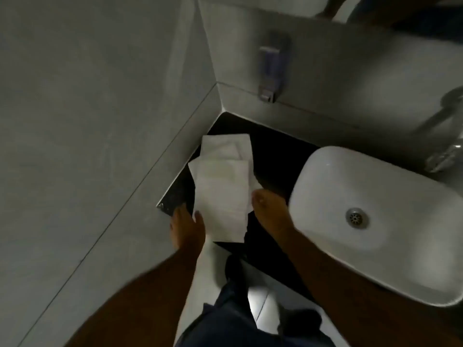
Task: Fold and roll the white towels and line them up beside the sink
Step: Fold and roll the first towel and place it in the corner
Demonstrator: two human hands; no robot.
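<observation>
A white towel (221,196) lies flat and folded on the black counter (273,161), left of the white sink (390,221). A second folded white towel (225,146) lies behind it, partly under it, near the wall corner. My left hand (186,226) grips the near towel's lower left edge, thumb on top. At that towel's right edge, my right hand (269,211) pinches the cloth. The towel's near end hangs over the counter's front edge.
Grey tiled walls close in the counter on the left and behind. A soap dispenser (271,71) is fixed to the back wall. A chrome tap (448,136) stands behind the sink. Below are my dark trousers and a pale floor.
</observation>
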